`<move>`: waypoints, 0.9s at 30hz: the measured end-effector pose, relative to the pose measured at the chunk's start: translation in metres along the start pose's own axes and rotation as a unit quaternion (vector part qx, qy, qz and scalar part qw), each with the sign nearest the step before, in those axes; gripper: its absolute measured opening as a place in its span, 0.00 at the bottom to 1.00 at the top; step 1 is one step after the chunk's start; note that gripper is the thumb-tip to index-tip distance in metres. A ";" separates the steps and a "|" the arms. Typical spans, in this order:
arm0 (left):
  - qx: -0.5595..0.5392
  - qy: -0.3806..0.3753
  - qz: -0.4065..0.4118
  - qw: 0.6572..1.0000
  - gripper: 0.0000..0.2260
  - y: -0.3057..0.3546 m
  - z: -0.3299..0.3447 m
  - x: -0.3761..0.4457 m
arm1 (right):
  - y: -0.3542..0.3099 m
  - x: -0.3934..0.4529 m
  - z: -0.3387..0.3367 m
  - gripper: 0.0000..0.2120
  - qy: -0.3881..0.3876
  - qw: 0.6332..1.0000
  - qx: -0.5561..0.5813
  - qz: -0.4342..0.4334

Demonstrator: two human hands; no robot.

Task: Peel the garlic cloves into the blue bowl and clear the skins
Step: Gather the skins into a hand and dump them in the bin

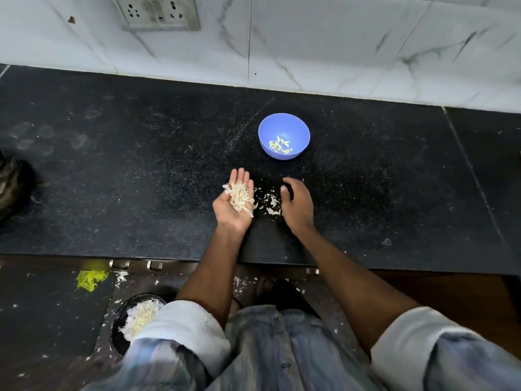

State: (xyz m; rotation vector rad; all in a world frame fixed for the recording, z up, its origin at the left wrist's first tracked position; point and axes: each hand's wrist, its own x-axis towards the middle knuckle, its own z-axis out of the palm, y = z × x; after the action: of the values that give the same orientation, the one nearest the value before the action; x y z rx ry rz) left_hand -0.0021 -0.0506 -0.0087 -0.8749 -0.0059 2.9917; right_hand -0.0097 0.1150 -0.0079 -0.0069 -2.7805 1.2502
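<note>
Clearing the skins is underway: the left hand [235, 203], palm up and flat, is carrying a heap of garlic skins [239, 196], while the right hand [296, 206], fingers loosely curled, is hovering over loose skins [269, 200] near the countertop's [141, 179] front edge. Peeled cloves [280, 145] are sitting in the blue bowl [284, 136] toward the back edge.

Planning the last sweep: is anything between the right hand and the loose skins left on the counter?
Nothing visible. The right hand hovers just right of the loose skins on bare black counter.
</note>
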 end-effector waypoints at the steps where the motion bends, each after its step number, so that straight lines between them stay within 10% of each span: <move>1: -0.001 -0.003 0.002 1.000 0.20 0.004 0.001 -0.003 | 0.016 -0.004 0.005 0.20 -0.038 0.998 -0.054 -0.009; 9: -0.025 -0.003 0.021 0.999 0.22 0.020 0.002 0.000 | -0.005 -0.011 0.050 0.26 -0.174 0.965 -0.087 -0.175; 14: -0.012 0.006 0.028 1.000 0.21 0.035 0.004 -0.002 | 0.002 0.044 0.039 0.24 -0.146 0.986 -0.025 -0.074; 22: -0.031 0.010 0.039 0.999 0.20 0.035 -0.006 -0.007 | 0.014 0.004 0.026 0.23 -0.297 0.912 -0.045 -0.280; 27: -0.037 0.001 0.073 0.997 0.19 0.031 -0.004 -0.022 | 0.016 0.027 0.026 0.24 -0.208 0.954 -0.061 -0.207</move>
State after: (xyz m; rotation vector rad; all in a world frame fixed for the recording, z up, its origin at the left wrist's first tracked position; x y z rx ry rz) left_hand 0.0177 -0.0822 -0.0008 -0.9254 -0.0555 3.1444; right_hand -0.0390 0.1070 -0.0348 0.8781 -2.9567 1.0673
